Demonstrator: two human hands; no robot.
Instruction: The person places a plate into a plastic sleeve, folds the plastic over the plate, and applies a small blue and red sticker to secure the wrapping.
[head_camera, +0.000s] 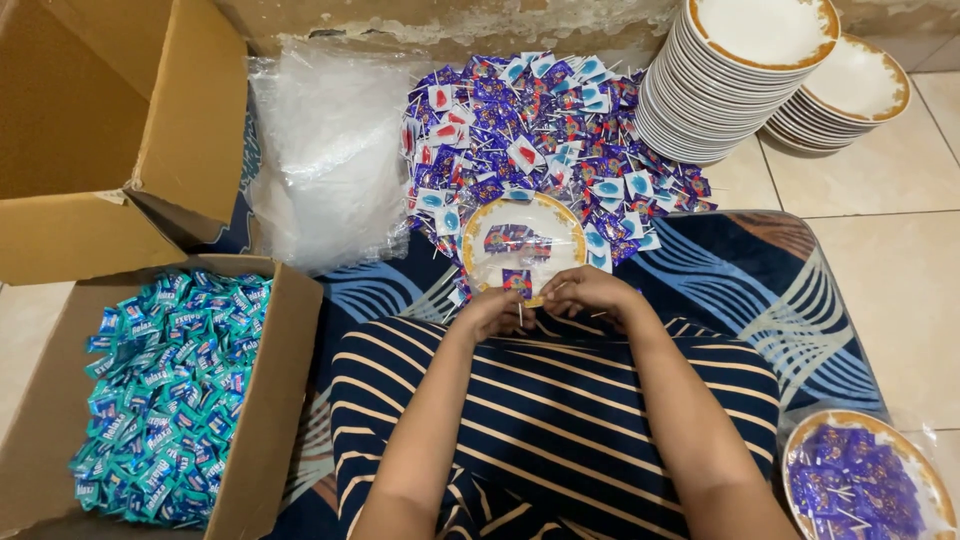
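Striped cloth (560, 420) over the lap lies closest to the camera, and both forearms reach out across it. Left hand (495, 312) and right hand (592, 293) meet just past the lap, fingertips pressed close together around a thin stick (520, 315) with a small purple wrapper on it. Both seem to pinch it, though exactly which fingers close on it cannot be told.

Touching the fingertips on the far side is a gold-rimmed plate (480, 232) inside a clear bag, a few wrapped lollipops lying on it. Such a plate would be stiff, breakable and slick under the film, so it is best held by the rim; the lollipop is very light and best taken by its stick.

Beyond the plate spreads a heap of lollipops (540, 130), far too many to count. Left of that lies a bundle of clear plastic bags (330, 160). Two stacks of plates (740, 80) stand beyond and right of the hands. One filled plate (862, 478) sits near the right elbow. Two cardboard boxes are at the left: an open box of teal candy packets (165, 385) and an empty one (110, 120).
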